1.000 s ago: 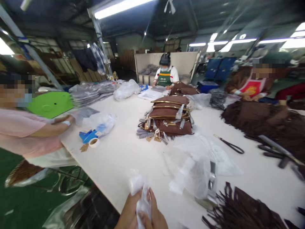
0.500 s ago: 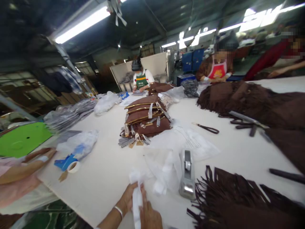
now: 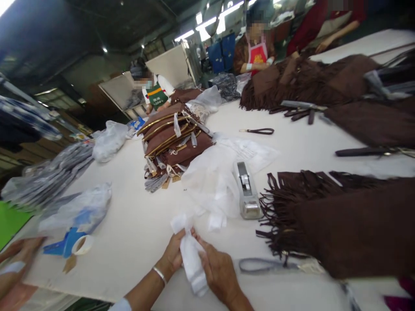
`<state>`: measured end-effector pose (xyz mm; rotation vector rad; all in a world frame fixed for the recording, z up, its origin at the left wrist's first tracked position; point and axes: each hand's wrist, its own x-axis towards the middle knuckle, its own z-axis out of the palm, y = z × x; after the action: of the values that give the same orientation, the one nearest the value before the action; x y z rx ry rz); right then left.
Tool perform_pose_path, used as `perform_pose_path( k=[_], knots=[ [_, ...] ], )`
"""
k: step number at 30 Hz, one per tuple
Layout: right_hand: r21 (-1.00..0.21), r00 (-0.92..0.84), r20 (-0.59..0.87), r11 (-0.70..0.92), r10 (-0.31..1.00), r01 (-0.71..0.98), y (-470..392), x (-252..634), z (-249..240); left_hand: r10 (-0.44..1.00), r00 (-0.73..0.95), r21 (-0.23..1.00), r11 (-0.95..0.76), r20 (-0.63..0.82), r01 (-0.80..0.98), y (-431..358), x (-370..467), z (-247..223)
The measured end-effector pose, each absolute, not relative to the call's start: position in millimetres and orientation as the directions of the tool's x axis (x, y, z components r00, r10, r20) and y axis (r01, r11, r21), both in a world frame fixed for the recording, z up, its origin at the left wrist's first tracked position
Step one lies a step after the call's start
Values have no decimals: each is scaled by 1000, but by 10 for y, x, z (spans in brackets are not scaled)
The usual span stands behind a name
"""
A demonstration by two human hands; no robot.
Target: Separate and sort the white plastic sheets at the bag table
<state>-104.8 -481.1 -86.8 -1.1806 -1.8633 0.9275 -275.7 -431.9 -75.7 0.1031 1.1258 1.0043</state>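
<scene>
Two hands meet at the lower middle of the frame, and between them we hold a crumpled white plastic bag [image 3: 192, 260]. Our left hand [image 3: 173, 255], with a thin bracelet at the wrist, has its fingers curled closed on the bag's left side; our right hand [image 3: 218, 273] is wrapped around the bag's right side and lower end. The bag sits just above the white bench [image 3: 136, 229], near its front edge.

Just above our hands lies a loose heap of clear plastic bags [image 3: 214, 185], and touching its right side stands a grey tape dispenser [image 3: 246, 190]. To the right, a brown fringed bag [image 3: 343, 220] fills the lower right of the frame, its tassels reaching toward the dispenser. A grey strap [image 3: 262, 264] lies on the bench below the fringe.

In the middle of the frame, beyond the clear bags, sits a stack of brown bags with gold trim [image 3: 171, 138]. At the lower left we see a blue tape holder [image 3: 61, 246] with a roll of tape [image 3: 81, 245] beside it, and another person's hand [image 3: 16, 255] close by at the frame's edge. More brown fringed goods [image 3: 301, 82] lie across the upper right.
</scene>
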Motion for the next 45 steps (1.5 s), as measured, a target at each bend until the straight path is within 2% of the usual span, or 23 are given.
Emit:
perform_pose_path(
  k=[3,6,10,14,17,20,22,26,29,34,37,40,45],
  knots=[
    [-931,-248,131,205,960,303,-4793,-1016,-811,701,98,531,617,-707,-581,-4334,-2796,-758],
    [-946,-180,84,135,980,293,-4789,-1030,-790,710,158,532,637,-686,-557,-4329,-2840,-771],
    [-936,-130,61,102,990,337,-4768,-1099,-773,771,185,567,587,-610,-578,-4327,-2887,-800],
    [-884,-72,71,96,995,458,-4761,-1253,-679,791,186,580,565,-583,-586,-4338,-2911,-800],
    [-738,-148,100,173,984,652,-4821,-1466,-565,764,228,510,591,-604,-625,-4308,-2929,-815],
    [-448,-219,1,197,976,872,-4916,-1712,-503,724,294,400,620,-625,-675,-4250,-2966,-844],
    [-284,-217,-68,190,974,940,-4961,-1848,-502,710,349,345,636,-612,-690,-4223,-3006,-833],
    [-156,-169,-124,150,978,976,-4940,-2018,-505,657,463,218,686,-595,-694,-4225,-3124,-702],
    [-116,-140,-138,124,981,985,-4831,-2094,-456,627,537,143,715,-565,-685,-4242,-3207,-620],
    [-81,-137,-174,124,975,989,-4623,-2220,-327,642,484,215,707,-595,-674,-4139,-3246,-668],
    [-107,-146,-174,128,974,986,-4606,-2280,-296,585,523,143,740,-620,-658,-3974,-3263,-728],
    [-144,-130,-155,107,979,984,-4712,-2276,-332,617,561,115,723,-552,-682,-3799,-3301,-783],
    [-144,-43,-109,27,993,989,-5116,-2082,-438,688,562,146,682,-459,-716,-3660,-3306,-873]
  ],
)
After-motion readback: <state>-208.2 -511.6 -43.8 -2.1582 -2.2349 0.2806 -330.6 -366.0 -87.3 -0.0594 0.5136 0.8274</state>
